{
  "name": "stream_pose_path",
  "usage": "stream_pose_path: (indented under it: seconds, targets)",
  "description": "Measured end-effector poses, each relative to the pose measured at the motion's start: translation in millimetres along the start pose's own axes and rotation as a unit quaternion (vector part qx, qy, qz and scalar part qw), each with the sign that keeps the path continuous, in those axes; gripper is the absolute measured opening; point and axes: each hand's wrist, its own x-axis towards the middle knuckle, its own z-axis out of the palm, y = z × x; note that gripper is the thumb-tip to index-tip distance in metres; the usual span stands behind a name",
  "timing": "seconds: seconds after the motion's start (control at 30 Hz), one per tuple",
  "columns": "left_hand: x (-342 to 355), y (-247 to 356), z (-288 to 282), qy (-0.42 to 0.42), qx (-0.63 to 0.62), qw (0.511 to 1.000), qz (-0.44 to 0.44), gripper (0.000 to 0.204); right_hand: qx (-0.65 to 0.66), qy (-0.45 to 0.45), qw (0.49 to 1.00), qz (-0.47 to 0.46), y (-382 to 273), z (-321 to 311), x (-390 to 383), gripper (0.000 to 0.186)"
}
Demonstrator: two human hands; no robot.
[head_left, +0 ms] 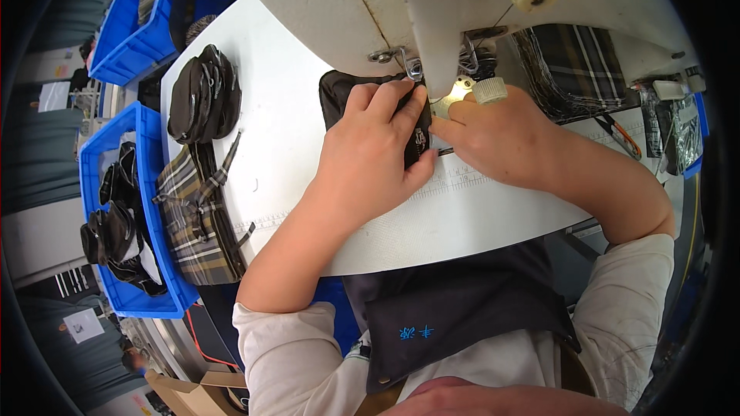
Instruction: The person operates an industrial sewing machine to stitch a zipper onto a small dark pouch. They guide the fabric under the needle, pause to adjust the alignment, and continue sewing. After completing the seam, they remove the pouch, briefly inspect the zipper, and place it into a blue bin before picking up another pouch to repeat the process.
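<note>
A dark fabric piece (334, 92) lies on the white table under the needle area of a sewing machine (331, 4). My left hand (362, 154) rests on top of it, fingers stretched forward and thumb apart, pressing it down. At the piece's right edge, my right hand (505, 139) has its thumb and forefinger closed together close to the lit presser foot. The fabric between those fingertips is mostly hidden. Small light marks show on the dark cloth between the two hands.
Stacked dark fabric pieces (202, 96) and plaid fabric (193, 239) with straps lie at the left. Blue bins (142, 208) stand beyond the table edge. To the right are a plaid fabric stack (574, 69), an orange-handled tool (623, 139) and clear plastic bags (682, 135).
</note>
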Motion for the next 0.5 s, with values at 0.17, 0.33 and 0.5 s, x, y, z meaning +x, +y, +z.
stream_pose_path:
  seconds: [0.17, 0.33, 0.5]
  targets:
    - [-11.0, -6.1, -1.3, -0.01, -0.046, 0.999, 0.022, 0.079, 0.003, 0.003, 1.0, -0.019, -6.6, 10.3, -7.9, 0.015]
    - [-12.6, -13.6, -2.4, -0.002, -0.074, 0.997, 0.034, 0.074, 0.012, 0.034, 0.993, -0.115, -22.5, 9.4, -9.0, 0.026]
    - [-10.2, -9.0, 1.1, 0.049, -0.041, 0.997, 0.039, 0.058, -0.052, 0.078, 0.984, -0.149, -33.7, 11.3, -11.4, 0.033]
